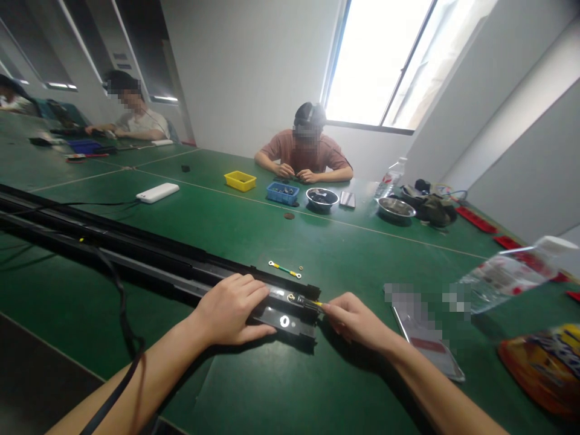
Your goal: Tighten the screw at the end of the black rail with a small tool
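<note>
A long black rail (181,257) lies across the green table, its end near the middle of the view. My left hand (233,308) rests over the rail close to that end, fingers wrapped across it and thumb along the near side. At the rail's end, my right hand (351,320) pinches a thin yellow piece (318,304) that reaches into the channel. A small brass-coloured ring (290,297) sits inside the channel, between my hands. Just beyond the rail lie a green-yellow wire with ring ends (284,269) and a tiny nut (301,267).
Across the green table (217,223) sits a person (308,148) behind a yellow bin (240,180), a blue bin (282,193) and metal bowls (322,199). On the right are a phone (426,338), a bottle (516,275) and a snack bag (544,368). A black cable (120,296) crosses the rail.
</note>
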### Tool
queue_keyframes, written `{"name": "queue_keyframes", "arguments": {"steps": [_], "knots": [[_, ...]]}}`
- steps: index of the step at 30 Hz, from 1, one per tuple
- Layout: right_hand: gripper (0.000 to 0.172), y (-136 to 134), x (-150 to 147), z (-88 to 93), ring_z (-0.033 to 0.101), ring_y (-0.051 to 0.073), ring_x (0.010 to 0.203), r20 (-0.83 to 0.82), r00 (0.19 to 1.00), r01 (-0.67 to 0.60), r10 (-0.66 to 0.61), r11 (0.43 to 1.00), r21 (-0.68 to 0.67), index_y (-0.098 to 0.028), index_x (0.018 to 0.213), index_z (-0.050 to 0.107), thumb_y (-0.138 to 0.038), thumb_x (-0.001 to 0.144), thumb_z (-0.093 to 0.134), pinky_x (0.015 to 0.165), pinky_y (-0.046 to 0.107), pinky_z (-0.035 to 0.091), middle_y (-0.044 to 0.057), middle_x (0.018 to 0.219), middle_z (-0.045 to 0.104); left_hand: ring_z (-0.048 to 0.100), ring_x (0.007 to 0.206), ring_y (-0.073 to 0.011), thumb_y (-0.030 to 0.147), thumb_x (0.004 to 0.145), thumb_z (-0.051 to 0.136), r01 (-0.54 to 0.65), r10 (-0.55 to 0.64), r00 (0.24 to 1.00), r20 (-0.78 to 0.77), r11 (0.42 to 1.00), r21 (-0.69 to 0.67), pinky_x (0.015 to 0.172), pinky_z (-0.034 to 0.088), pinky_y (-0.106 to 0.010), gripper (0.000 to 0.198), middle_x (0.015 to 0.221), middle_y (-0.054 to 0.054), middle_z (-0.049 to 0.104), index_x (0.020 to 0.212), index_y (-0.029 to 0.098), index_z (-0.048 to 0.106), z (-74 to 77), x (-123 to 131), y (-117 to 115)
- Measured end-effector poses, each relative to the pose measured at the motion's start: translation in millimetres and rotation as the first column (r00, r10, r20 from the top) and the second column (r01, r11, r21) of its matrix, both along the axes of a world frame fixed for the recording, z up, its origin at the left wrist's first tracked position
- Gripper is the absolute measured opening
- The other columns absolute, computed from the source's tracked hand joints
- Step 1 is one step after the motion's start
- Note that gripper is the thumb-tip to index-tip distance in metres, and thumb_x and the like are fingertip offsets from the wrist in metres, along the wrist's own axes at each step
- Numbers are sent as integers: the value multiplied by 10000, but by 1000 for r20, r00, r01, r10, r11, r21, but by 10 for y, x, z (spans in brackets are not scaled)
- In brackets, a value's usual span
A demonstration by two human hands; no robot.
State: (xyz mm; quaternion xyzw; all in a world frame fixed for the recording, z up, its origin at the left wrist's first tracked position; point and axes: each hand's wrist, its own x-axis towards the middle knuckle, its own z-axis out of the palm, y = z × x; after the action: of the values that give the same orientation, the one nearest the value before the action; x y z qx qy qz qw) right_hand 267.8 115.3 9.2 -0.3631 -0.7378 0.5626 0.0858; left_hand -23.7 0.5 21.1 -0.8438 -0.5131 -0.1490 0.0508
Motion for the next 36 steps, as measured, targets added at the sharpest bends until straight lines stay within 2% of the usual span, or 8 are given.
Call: {"name": "queue_keyframes", "arguments": {"steps": [28,33,36], "knots": [[619,-24,4,-36,354,79,356,-17,1000,5,-4,1000,26,-198,497,469,-600,967,487,389,219,225,-38,405,416,639,964,-309,663,916,573,4,-4,1000,12,1000,-2,829,488,-465,567,1114,-121,703,1163,155,626,-19,-9,4],[603,1,18,-18,390,87,352,-37,999,31,-31,1000,-6,-201,497,478,-612,934,533,385,221,254,-39,405,419,639,966,-307,660,915,577,10,-10,1000,11,1000,5,829,490,-467,576,1127,-123,703,1179,151,623,-22,-16,0],[586,37,31,-15,404,96,344,-129,987,92,-97,995,-46,-213,489,456,-609,906,564,379,225,289,-47,394,399,639,962,-304,658,917,577,14,-14,1000,12,1000,13,828,491,-463,576,1133,-126,705,1185,150,622,-13,-15,8]]}}
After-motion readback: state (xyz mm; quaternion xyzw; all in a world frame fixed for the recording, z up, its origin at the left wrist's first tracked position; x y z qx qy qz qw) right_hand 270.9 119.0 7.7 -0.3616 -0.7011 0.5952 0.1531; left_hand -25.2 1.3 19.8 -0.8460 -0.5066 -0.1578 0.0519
